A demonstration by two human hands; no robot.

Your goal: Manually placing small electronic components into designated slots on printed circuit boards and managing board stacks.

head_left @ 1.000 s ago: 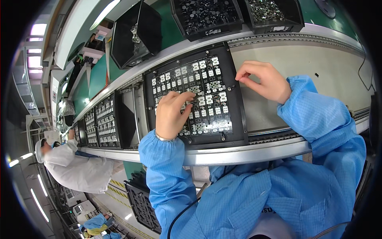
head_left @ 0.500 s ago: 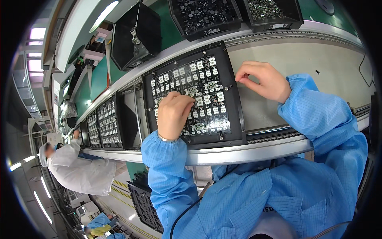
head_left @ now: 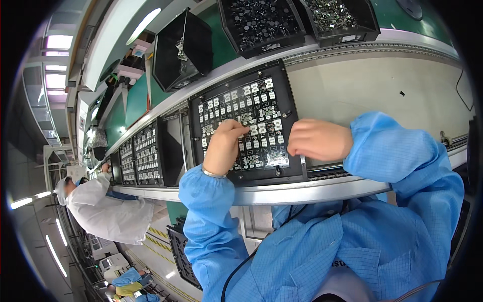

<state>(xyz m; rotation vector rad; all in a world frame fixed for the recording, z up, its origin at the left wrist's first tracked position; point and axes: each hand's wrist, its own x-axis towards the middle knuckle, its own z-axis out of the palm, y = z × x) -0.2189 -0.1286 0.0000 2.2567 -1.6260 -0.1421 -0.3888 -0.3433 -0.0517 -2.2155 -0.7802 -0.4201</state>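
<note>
Drawn nearer the body, the right hand curls at the right edge of the black fixture, the left hand over its circuit-board panel; how closed, or on what, I cannot tell.

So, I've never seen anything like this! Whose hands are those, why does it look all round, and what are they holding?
There's no robot here, just a person in blue sleeves. A fisheye camera on their head looks down, so straight edges bend. Their left hand is over a board full of small electronic parts, which sits in a black frame. Their right hand is curled by the frame's right side. I can't tell whether either hand pinches something tiny. Beyond the frame stand black bins holding little pieces. The person in white at the left is somebody else.
</note>
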